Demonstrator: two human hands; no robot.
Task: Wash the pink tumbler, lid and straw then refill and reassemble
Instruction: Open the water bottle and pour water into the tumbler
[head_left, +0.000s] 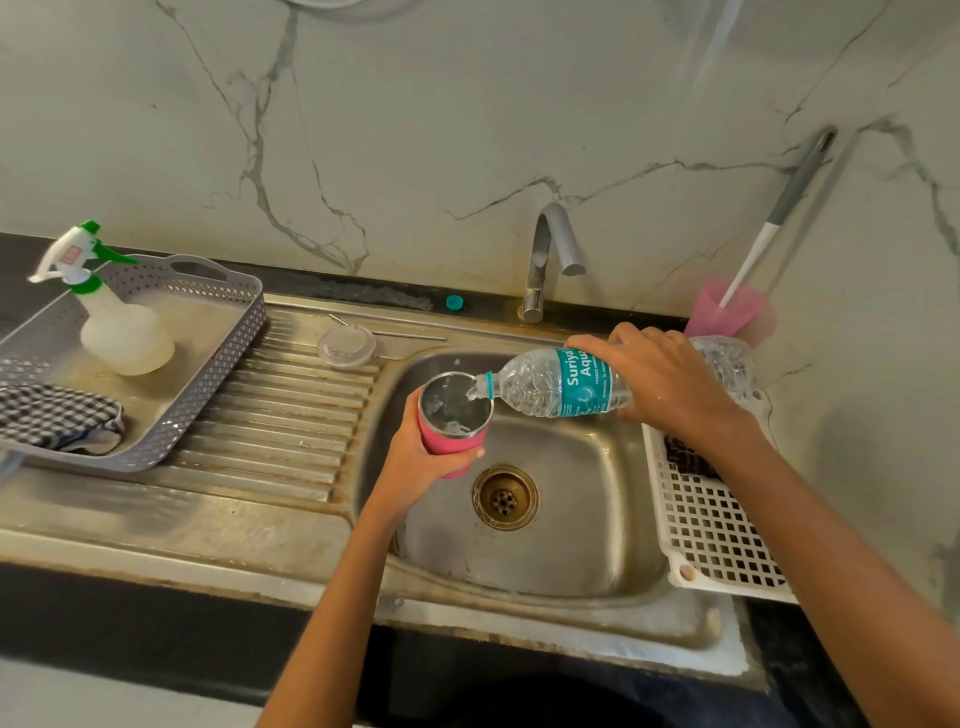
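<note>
- Head view, looking down: the refill step is under way. The pink tumbler (453, 421) is held upright over the sink (571, 545) bowl, at about 10 o'clock from the drain (505, 498).
- The left grip (418, 462) wraps round the tumbler's pink wall from the 7 o'clock side, with the thumb across the front.
- The right grip (660, 379) grasps a clear water bottle (545, 387) round its middle. The bottle is tipped nearly flat, its open mouth at the tumbler's rim at 3 o'clock, and water is spilling into the steel inside.
- The clear lid (347, 346) lies on the ribbed drainer at 11 o'clock from the tumbler, well apart from it. The thin metal straw (410, 335) lies just behind the lid. Neither is fitted yet.
- A teal bottle cap (454, 302) sits on the back ledge at 9 o'clock from the tap (550, 254).
- Washing looks finished. I cannot read how full the tumbler is.
- The next move calls for righting the bottle before the water reaches the rim and setting it on the bench. A freed grip then reaches to 11 o'clock for the lid, seats it squarely and threads the straw through.
- The steel is wet, so a firm hold seems wise.
</note>
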